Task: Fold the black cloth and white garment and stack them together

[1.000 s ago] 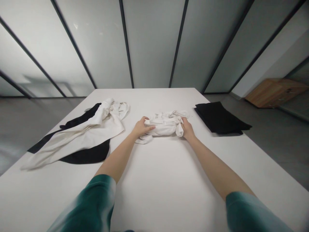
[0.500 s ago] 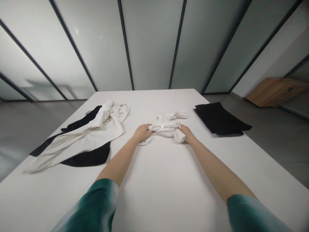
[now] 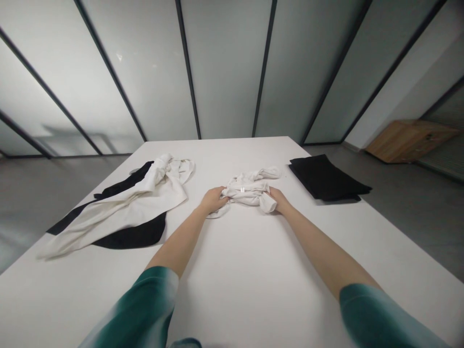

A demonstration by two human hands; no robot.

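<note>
A crumpled white garment [image 3: 250, 188] lies bunched in the middle of the white table [image 3: 239, 270]. My left hand [image 3: 213, 199] grips its left end, fingers curled into the cloth. At the garment's right end, my right hand [image 3: 278, 199] holds a fold of it. A small white label shows on top of the bundle. Both forearms stretch out from teal sleeves.
A loose white garment [image 3: 137, 200] lies over a black garment [image 3: 126, 234] on the left of the table. A folded black cloth [image 3: 326, 178] sits at the far right edge. Glass wall panels stand behind; a wooden cabinet [image 3: 406, 141] is on the floor right.
My hands have drawn the white garment a little nearer and bunched it tighter. The left hand now grips the cloth's edge instead of resting on top. The view tilted slightly.
</note>
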